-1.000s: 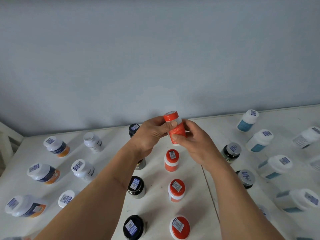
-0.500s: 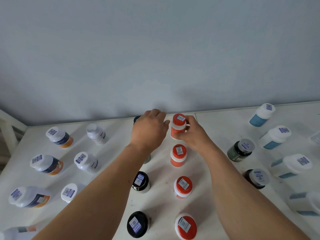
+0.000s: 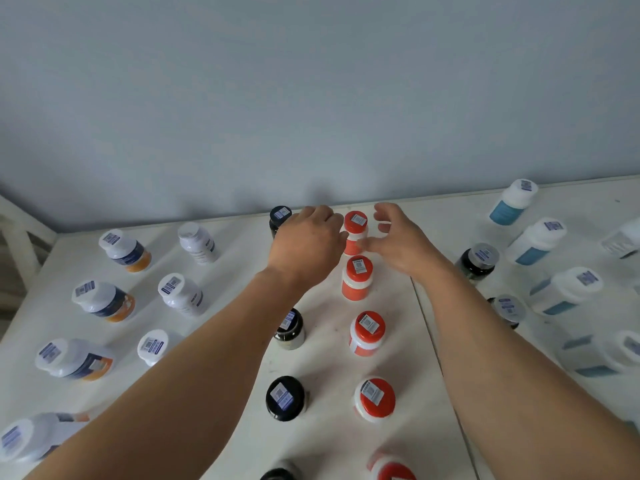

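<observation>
Red-capped bottle [image 3: 355, 233] standing upright at the far end of a column of like bottles [image 3: 357, 277] on the white worktop [image 3: 433, 220]; cap on, contents hidden. My left hand [image 3: 306, 242] hovers palm down just left of it, fingers loosely curled, holding nothing. My right hand [image 3: 398, 237] is spread open on its right, one fingertip at the bottle's side, contact uncertain

The left hand [image 3: 304, 244] and the right hand [image 3: 401, 244] are bare. The left forearm [image 3: 207, 358] and the right forearm [image 3: 502, 358] are bare too, uncovered down to the picture's lower edge.
</observation>
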The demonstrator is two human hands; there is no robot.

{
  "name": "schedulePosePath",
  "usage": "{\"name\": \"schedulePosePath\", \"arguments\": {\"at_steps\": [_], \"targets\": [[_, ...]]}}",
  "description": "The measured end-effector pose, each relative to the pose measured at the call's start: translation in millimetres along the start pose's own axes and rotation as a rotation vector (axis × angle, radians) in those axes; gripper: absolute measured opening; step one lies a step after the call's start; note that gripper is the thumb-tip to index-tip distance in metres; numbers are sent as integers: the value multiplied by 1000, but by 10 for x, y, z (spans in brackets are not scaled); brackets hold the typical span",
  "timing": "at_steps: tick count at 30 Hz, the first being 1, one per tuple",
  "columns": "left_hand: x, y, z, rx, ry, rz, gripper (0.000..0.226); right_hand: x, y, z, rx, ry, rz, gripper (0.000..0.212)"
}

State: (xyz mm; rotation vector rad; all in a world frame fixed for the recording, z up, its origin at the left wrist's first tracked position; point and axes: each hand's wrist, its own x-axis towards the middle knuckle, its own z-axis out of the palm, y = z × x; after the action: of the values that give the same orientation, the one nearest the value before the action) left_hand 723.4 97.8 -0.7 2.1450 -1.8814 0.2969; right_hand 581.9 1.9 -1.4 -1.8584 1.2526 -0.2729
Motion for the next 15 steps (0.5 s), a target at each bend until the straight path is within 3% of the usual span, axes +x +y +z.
{"name": "schedulePosePath", "arguments": {"at_steps": [6,10,15], "targets": [[-443,145,-371,19,93,68,20,-706,-166,-241,-148,106,-158,58],[-979,233,-629,-7,166,90,35,-1318,-216,-196,-189,110,-263,47],[-1774,450,-877,-41,225,-22,28,-2151,-143,36,-156,91,-352,39]]}}
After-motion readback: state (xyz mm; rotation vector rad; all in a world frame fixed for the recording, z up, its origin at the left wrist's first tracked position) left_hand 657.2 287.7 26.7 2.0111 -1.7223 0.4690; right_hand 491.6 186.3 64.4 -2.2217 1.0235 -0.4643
